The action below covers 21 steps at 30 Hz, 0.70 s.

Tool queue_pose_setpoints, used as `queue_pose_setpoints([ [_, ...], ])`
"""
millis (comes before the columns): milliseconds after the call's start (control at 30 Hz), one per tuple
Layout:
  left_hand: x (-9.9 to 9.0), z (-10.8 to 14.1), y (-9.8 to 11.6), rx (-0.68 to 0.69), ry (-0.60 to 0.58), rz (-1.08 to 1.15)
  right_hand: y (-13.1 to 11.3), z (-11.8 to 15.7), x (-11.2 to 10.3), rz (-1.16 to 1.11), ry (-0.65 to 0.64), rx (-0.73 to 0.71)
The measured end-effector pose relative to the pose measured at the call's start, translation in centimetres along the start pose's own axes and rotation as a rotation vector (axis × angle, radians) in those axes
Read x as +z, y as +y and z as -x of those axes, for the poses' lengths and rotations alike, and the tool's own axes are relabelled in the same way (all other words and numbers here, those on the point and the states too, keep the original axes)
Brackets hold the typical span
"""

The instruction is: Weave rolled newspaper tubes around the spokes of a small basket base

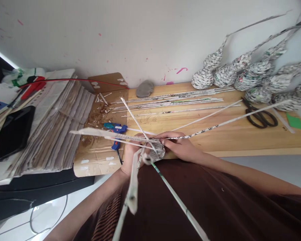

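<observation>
Both hands were on a small round piece of white-grey woven newspaper [159, 154], held in front of the body at the near edge of the light wooden desk [215, 144]. Right hand [182, 146] pinched the piece's upper right rim, thumb and fingers narrow, by a thin white paper rod with black print [203, 131] running out to the right. Left hand [130, 152] closed around the piece's left side; fingertips partly hidden by rods. More rods stuck out to the left and toward the body, one green-tinted paper rod [175, 194] over the dark brown garment [190, 194]. Left of the hands, a blue glue gun [118, 130] lay on a stained brown cardboard sheet [96, 165], next to a tall stack of folded newspaper [62, 117]. Behind: loose printed paper rods [170, 104], grey rounded lump [144, 89]. Right side: gourd-shaped woven newspaper pieces [202, 79] along the wall, black scissors [256, 111], green paper scrap [294, 121].
</observation>
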<state>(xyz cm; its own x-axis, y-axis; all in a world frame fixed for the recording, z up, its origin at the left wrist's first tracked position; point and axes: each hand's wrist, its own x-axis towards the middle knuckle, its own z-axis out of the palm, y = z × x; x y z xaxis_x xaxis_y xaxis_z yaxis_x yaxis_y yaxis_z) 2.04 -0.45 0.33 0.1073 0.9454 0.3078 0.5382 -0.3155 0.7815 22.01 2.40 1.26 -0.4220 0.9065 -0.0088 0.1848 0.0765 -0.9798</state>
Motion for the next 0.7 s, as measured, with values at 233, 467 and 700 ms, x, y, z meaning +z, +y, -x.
queue_pose_setpoints([
  [233,-0.5,-0.7,0.4,0.069,-0.039,-0.089,-0.5,-0.3,0.8,-0.085,0.109,-0.002],
  [467,-1.2,-0.1,0.5,-0.062,-0.015,-0.128,0.0,-0.5,1.1,-0.103,0.114,-0.034],
  [700,-1.4,-0.4,1.1,0.044,0.006,-0.269,0.5,-0.4,1.4,-0.121,0.151,-0.050],
])
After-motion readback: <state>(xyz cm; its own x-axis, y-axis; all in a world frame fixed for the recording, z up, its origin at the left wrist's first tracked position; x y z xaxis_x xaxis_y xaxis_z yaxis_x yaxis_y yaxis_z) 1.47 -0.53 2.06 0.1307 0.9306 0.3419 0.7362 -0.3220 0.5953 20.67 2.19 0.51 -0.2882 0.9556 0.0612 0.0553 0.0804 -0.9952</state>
